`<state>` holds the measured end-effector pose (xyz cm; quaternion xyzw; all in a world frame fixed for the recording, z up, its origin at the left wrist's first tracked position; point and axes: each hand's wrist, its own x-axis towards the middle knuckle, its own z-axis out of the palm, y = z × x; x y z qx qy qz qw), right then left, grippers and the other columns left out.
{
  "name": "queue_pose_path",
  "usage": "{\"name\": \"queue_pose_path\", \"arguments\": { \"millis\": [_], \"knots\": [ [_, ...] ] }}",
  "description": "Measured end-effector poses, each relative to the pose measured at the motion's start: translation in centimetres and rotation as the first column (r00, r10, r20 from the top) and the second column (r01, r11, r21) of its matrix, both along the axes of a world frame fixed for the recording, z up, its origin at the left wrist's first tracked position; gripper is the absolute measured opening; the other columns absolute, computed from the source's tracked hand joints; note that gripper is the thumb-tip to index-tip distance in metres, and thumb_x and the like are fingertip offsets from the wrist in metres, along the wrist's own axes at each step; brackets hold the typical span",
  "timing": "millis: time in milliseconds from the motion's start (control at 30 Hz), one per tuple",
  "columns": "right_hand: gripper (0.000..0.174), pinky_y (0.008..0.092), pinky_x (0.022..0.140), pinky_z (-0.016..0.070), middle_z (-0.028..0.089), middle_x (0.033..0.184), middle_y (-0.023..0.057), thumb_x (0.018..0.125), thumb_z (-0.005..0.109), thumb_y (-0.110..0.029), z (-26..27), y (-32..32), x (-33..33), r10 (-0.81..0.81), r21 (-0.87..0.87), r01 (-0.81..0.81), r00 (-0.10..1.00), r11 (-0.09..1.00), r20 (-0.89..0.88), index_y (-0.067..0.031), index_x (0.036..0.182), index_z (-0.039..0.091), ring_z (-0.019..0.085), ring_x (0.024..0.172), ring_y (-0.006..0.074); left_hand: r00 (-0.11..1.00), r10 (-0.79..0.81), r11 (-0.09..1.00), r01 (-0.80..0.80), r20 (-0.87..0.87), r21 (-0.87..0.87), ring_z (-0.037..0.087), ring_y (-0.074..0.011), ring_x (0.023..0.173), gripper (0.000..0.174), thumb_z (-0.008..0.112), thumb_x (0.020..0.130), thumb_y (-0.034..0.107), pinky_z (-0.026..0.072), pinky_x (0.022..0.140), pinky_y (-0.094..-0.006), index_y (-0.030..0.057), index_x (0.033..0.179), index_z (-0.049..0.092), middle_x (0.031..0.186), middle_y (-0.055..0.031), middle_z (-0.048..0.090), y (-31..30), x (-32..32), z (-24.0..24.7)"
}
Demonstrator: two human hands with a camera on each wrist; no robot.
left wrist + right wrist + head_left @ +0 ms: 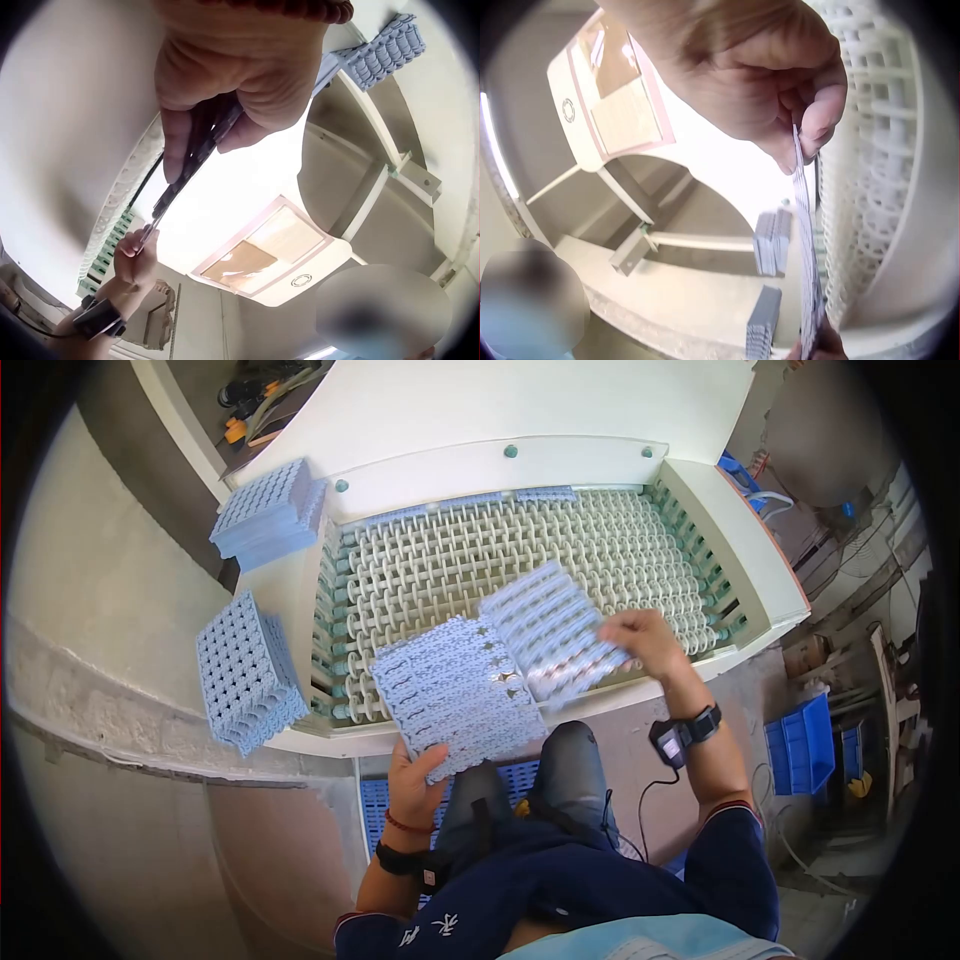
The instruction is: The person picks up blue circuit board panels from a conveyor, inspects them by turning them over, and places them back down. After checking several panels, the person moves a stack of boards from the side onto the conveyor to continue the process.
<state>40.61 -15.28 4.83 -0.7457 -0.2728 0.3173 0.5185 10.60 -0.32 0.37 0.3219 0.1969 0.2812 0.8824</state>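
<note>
In the head view, my left hand (pixel 408 780) grips the near-left corner of a light-blue perforated sheet (pixel 450 700), thumb on top. Seen edge-on in the left wrist view, what this hand (pixel 232 82) grips is dark and thin. My right hand (pixel 650 640) pinches the right edge of a second light-blue sheet (pixel 550 630), which has rows of slots and looks slightly blurred. The two sheets overlap at the middle, above the white roller bed (pixel 430 570). In the right wrist view, thumb and fingers of the right hand (pixel 780 97) close on the thin sheet edge (pixel 804 217).
Stacks of similar blue sheets stand on the machine's left ledge, one at the back (pixel 265 510) and one nearer (pixel 250 670). A raised white cover (pixel 500 405) rises behind the rollers. Several blue sheets lie along the rollers' far edge. A blue bin (pixel 805 745) sits at right.
</note>
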Motion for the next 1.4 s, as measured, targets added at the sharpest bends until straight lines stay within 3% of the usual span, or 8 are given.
{"name": "queue_pose_path", "arguments": {
  "millis": [200,333,400,533,667,800,1200,1400],
  "knots": [
    [0.023,0.0217,0.042,0.0381,0.056,0.06,0.0006,0.075,0.064,-0.021,-1.7,-5.1,11.1,-0.394,0.0,0.417,0.86,0.909,0.325,0.0014,0.08,0.065,0.049,0.05,0.0069,0.997,0.075,0.997,-0.074,0.034,-0.016,0.057,-0.0253,0.094,0.044,0.053,0.074,-0.008,0.0485,0.078,-0.0365,-0.0005,0.116,0.044,0.105,-0.014,0.056,0.3,-1.0,-0.3],
    [0.025,0.0248,0.046,0.0411,0.057,0.059,0.0044,0.072,0.066,-0.021,-3.8,-5.5,17.4,-0.373,-0.07,0.443,0.82,0.894,0.435,0.0027,0.078,0.064,0.052,0.053,0.0102,0.999,0.016,1.0,-0.015,0.034,-0.016,0.057,-0.0254,0.093,0.044,0.054,0.074,-0.008,0.049,0.077,-0.0364,-0.0005,0.115,0.044,0.105,-0.0142,0.056,-0.2,-1.0,0.1],
    [0.027,0.0279,0.051,0.0434,0.059,0.06,0.0092,0.069,0.069,-0.023,-3.6,-4.6,17.9,-0.131,-0.138,0.443,0.524,0.886,0.842,0.0023,0.079,0.064,0.055,0.055,0.0148,0.999,-0.002,1.0,0.003,0.037,-0.013,0.057,-0.0255,0.093,0.043,0.054,0.074,-0.008,0.0491,0.077,-0.0364,-0.0006,0.115,0.044,0.105,-0.0141,0.056,-0.5,-1.0,0.4],
    [0.027,0.0292,0.056,0.0443,0.061,0.063,0.0121,0.068,0.07,-0.024,-3.1,-2.5,14.9,-0.201,0.042,0.347,0.439,0.937,0.875,0.0006,0.08,0.064,0.056,0.057,0.018,0.998,0.029,1.0,-0.028,0.056,-0.006,0.057,-0.0257,0.094,0.043,0.054,0.074,-0.007,0.0489,0.079,-0.0366,-0.0015,0.115,0.043,0.106,-0.0148,0.056,-1.0,-1.4,0.4],
    [0.032,0.0256,0.054,0.0467,0.06,0.066,0.0063,0.074,0.068,-0.026,0.3,-0.2,2.6,0.155,-0.11,-0.122,0.911,0.986,0.382,0.002,0.089,0.062,0.056,0.059,0.0127,0.999,0.028,1.0,-0.028,0.041,-0.007,0.056,-0.0251,0.095,0.041,0.054,0.075,-0.007,0.0476,0.081,-0.0368,-0.0017,0.115,0.044,0.107,-0.0151,0.055,-1.1,-1.0,0.4],
    [0.025,0.0195,0.043,0.0443,0.057,0.061,0.0035,0.077,0.067,-0.022,-0.6,1.5,-6.8,0.411,-0.026,-0.423,0.892,0.906,-0.187,0.0013,0.086,0.062,0.055,0.052,0.0081,0.999,-0.037,0.999,0.037,-0.011,-0.007,0.055,-0.0246,0.097,0.041,0.054,0.076,-0.007,0.0464,0.083,-0.0365,-0.0016,0.116,0.043,0.108,-0.0143,0.055,-1.1,-0.4,-0.2],
    [0.028,0.02,0.037,0.0411,0.053,0.056,0.0036,0.079,0.065,-0.024,-1.0,11.1,-4.4,0.234,0.062,-0.225,0.942,0.972,-0.242,0.002,0.075,0.058,0.051,0.043,0.0088,0.993,-0.112,0.992,0.113,-0.027,0.055,0.052,-0.0245,0.105,0.048,0.057,0.076,-0.002,0.0426,0.088,-0.0376,-0.0021,0.12,0.04,0.115,-0.0147,0.051,-0.3,-7.2,-2.1],
    [0.03,0.0228,0.045,0.0475,0.058,0.069,0.0109,0.079,0.065,-0.023,-1.0,21.6,-4.3,0.297,0.132,-0.27,0.917,0.954,-0.265,0.0055,0.084,0.059,0.058,0.056,0.0138,0.999,-0.022,0.999,0.023,-0.024,0.044,0.052,-0.0241,0.102,0.046,0.052,0.084,0.012,0.0448,0.084,-0.0369,-0.0034,0.124,0.036,0.115,-0.0145,0.051,-1.0,-8.2,-2.2]
  ]
}}
